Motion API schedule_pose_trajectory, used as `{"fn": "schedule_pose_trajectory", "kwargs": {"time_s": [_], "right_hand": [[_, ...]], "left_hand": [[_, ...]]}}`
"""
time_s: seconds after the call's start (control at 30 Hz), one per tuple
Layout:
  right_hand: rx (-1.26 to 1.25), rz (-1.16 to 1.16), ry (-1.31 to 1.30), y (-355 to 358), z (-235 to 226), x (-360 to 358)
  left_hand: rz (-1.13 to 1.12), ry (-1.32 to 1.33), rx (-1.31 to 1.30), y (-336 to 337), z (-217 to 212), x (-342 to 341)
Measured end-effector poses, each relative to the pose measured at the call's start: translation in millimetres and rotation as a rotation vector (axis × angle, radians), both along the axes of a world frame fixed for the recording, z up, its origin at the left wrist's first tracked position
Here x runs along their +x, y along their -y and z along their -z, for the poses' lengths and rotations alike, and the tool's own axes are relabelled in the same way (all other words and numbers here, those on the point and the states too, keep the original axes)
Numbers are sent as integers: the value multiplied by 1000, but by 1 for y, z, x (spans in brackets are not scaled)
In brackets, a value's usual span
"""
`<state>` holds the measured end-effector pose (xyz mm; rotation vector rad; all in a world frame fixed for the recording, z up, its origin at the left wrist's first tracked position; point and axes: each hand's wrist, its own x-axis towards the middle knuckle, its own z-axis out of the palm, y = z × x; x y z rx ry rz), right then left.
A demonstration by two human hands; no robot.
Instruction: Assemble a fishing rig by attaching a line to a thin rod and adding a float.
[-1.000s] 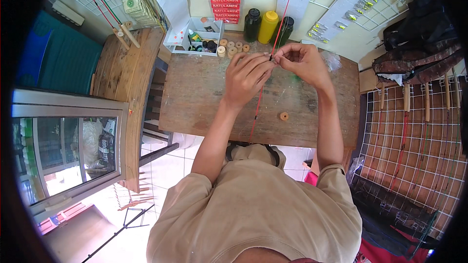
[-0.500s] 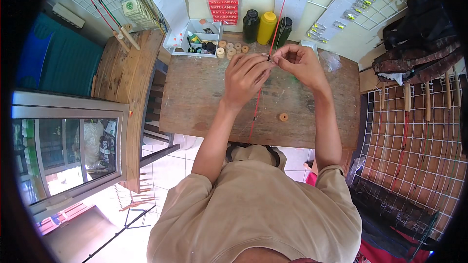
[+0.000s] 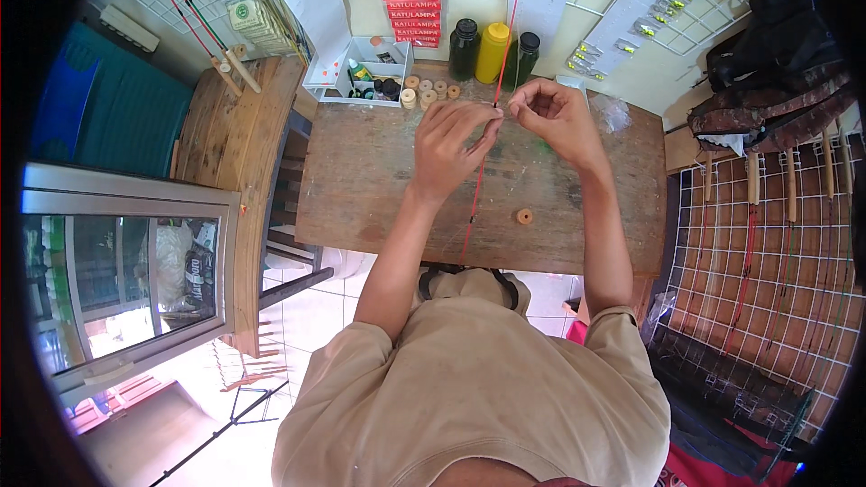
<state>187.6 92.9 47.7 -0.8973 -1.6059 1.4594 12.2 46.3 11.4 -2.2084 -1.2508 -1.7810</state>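
We pinch the thin red rod [image 3: 483, 149] at mid-frame, above the desk [image 3: 361, 189], fingers of our left hand [image 3: 456, 149] and right hand [image 3: 552, 117] closed on it. One cork ring [image 3: 524, 215] lies unused at centre right; more rings [image 3: 428, 90] wait at the top.

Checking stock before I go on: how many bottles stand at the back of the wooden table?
3: a dark bottle on the left, a yellow bottle in the middle, and a dark bottle on the right behind the thin red rod. Others may be hidden.

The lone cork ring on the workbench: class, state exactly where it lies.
In the head view, the cork ring lies alone on the wooden workbench, near its front edge, right of the thin red rod.
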Motion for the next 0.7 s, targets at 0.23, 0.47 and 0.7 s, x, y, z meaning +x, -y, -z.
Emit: {"fn": "schedule_pose_trajectory", "kwargs": {"time_s": [0.23,0.47,0.7], "right_hand": [[86,39,22,1,4,0],[134,64,-16,3,4,-3],[144,-8,11,3,0,1]], "left_hand": [[-31,-60,18,2,-5,1],[18,-15,6,2,-5,1],[-30,-12,-25,2,-6,1]]}}
